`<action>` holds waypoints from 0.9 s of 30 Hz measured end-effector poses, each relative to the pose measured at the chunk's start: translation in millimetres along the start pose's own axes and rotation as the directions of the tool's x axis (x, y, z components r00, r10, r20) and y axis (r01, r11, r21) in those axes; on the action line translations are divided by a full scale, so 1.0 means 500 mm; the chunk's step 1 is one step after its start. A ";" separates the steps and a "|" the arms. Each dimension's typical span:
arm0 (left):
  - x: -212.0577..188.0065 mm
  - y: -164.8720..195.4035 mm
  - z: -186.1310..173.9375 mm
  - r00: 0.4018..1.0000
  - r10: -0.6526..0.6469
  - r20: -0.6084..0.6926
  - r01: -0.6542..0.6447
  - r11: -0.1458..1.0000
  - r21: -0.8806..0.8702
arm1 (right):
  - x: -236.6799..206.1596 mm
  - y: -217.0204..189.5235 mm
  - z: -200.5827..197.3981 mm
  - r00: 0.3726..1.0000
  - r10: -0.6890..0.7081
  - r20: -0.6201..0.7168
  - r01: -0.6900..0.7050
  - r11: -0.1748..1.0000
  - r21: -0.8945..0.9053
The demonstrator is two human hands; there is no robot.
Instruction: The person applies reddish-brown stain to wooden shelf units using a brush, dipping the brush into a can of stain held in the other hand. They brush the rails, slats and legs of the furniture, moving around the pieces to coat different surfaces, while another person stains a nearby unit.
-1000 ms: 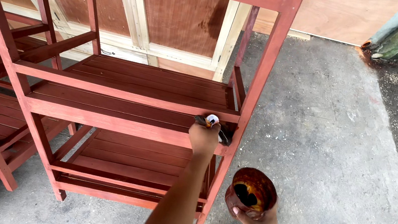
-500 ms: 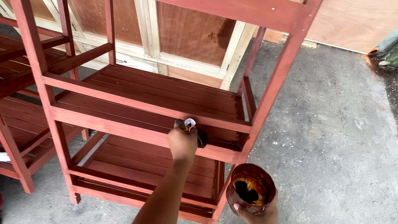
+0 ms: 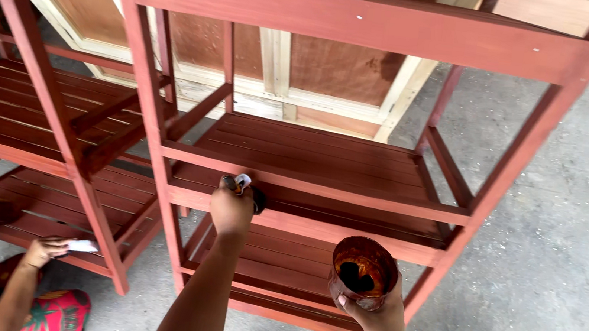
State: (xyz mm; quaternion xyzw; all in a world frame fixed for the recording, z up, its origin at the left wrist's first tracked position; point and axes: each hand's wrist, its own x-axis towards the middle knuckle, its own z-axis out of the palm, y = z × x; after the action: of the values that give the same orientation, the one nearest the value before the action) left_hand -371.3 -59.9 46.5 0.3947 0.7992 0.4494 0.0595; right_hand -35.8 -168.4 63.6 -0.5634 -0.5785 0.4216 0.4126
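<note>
Now the left hand (image 3: 231,208) grips a small brush (image 3: 245,186) on the red shelf (image 3: 322,185) rail, painting it. The right hand (image 3: 377,319) holds the paint cup (image 3: 362,273) just below, ready for dipping.

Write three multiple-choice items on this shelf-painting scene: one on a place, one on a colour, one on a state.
1. Where is the left hand?
A. At the front rail of the middle shelf
B. On the concrete floor
C. On the top rail

2. What colour are the racks?
A. Blue
B. Reddish-brown
C. White

3. How is the right hand occupied?
A. Empty and open
B. Flat on the floor
C. Closed around a stained cup

Answers: 1 A, the left hand presses a small brush against that rail. 2 B, every post and slat shows a red-brown coat. 3 C, the fingers wrap the cup from below, its dark inside facing up.
</note>
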 end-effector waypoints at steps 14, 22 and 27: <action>0.148 -0.167 -0.157 0.834 0.322 0.448 -0.528 0.703 0.477 | 0.020 -0.082 0.224 0.992 0.051 0.112 -0.061 0.994 0.093; 0.150 -0.192 -0.167 0.641 0.490 0.591 -0.760 0.515 0.397 | 0.034 -0.108 0.245 0.991 0.094 0.098 -0.096 0.995 0.023; 0.132 -0.172 -0.116 0.364 0.413 0.835 -0.930 0.122 0.346 | 0.031 -0.101 0.236 0.995 -0.001 0.095 -0.001 1.000 0.024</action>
State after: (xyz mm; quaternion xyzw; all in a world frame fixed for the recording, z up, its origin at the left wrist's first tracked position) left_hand -492.1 -77.9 31.9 0.8167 0.5469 -0.1338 -0.1262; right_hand -163.9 -155.9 76.0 -0.5376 -0.5923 0.4549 0.3914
